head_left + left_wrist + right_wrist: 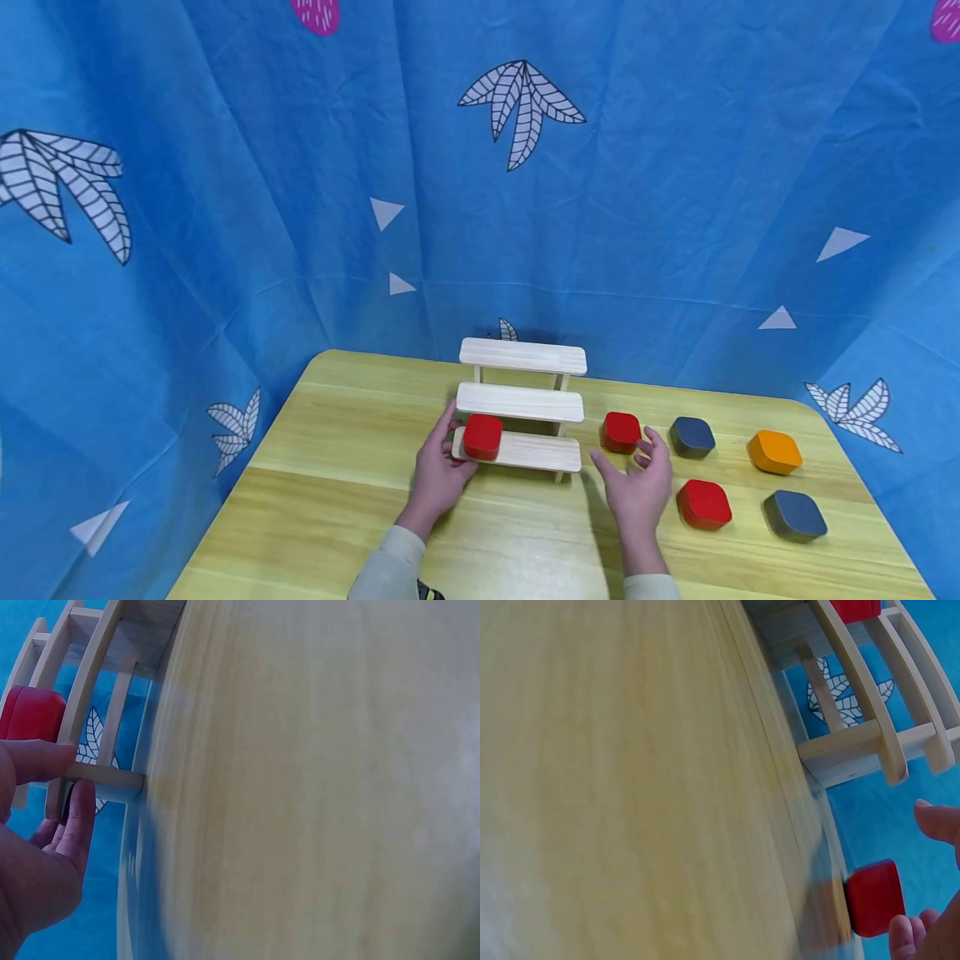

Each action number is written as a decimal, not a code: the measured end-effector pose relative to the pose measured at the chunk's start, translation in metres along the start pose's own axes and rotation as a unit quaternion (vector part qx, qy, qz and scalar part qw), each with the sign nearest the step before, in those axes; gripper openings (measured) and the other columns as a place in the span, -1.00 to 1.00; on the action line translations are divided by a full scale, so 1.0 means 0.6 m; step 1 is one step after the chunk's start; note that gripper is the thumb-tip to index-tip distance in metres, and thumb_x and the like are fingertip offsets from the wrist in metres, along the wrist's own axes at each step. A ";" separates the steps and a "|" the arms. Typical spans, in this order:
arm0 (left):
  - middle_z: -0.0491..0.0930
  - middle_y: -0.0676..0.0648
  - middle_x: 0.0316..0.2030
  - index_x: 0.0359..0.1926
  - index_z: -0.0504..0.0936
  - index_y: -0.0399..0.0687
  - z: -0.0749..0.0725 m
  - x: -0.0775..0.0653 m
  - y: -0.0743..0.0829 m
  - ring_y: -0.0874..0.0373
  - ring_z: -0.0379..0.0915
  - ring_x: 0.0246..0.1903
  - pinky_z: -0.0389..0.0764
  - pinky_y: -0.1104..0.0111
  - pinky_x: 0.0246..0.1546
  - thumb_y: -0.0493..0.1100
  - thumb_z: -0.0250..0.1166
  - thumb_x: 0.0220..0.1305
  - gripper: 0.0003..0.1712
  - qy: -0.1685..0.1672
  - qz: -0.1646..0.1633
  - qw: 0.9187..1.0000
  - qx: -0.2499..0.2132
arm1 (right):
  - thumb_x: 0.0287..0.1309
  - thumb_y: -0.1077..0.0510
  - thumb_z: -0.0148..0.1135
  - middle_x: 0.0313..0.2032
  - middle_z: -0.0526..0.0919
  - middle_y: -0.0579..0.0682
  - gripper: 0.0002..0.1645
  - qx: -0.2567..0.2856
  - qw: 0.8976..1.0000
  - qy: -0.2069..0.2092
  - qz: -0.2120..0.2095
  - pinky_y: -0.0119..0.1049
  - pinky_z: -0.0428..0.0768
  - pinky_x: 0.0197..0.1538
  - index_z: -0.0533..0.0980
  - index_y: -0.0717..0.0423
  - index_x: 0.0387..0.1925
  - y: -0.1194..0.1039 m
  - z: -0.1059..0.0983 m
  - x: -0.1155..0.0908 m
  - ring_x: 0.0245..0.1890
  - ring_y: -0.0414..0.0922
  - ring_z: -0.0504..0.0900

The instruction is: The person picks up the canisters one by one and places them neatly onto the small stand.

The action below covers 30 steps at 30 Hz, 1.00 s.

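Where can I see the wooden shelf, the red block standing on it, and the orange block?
Wooden shelf (520, 402): head view, on the middle board.
Red block on the shelf (482, 435): head view, on its top face.
Orange block (776, 451): head view, on its top face.

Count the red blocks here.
3: a red block on the lowest shelf, a second red block beside the right hand, a third red block on the table right of that hand.

The left wrist view's edges cropped the left hand (34, 862), the tiered wooden shelf (90, 673) at its fingers and — above the thumb — a rounded red block (41, 712). Whether the right hand (637, 490) touched the second red block (620, 431) beside its fingers was unclear.
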<state>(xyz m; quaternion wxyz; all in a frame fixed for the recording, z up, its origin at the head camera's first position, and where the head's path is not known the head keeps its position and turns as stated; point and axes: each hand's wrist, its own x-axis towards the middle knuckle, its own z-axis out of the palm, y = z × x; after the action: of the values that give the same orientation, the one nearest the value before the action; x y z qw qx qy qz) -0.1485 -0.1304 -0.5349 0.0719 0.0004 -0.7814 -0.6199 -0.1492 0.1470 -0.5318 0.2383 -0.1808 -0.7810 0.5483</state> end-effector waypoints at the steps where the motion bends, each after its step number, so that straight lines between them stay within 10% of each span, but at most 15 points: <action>1: 0.39 -0.12 0.25 0.57 0.12 0.25 0.000 0.000 0.000 0.02 0.52 -0.19 0.68 0.35 -0.27 -0.62 0.43 -0.03 0.24 0.000 0.001 1.000 0.000 | -0.17 0.28 0.64 0.13 0.47 0.25 0.03 -0.001 1.000 -0.001 0.000 -0.06 0.50 -0.04 0.31 0.19 0.36 0.000 0.000 0.001 0.00 0.18 0.45; 30: 0.35 -0.17 0.28 0.57 0.10 0.20 -0.001 -0.001 0.001 0.01 0.52 -0.14 0.68 0.36 -0.25 -0.61 0.42 0.00 0.22 -0.010 -0.005 1.000 -0.006 | -0.17 0.21 0.65 0.17 0.37 0.31 0.05 -0.061 0.998 0.010 -0.006 0.09 0.39 -0.02 0.29 0.19 0.37 0.019 0.008 0.034 0.12 0.27 0.34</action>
<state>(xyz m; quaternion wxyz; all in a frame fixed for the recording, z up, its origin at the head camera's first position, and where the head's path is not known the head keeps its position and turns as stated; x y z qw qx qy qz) -0.1478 -0.1308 -0.5340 0.0613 -0.0021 -0.7786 -0.6246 -0.1685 0.1583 -0.5403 0.2382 -0.1961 -0.8114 0.4965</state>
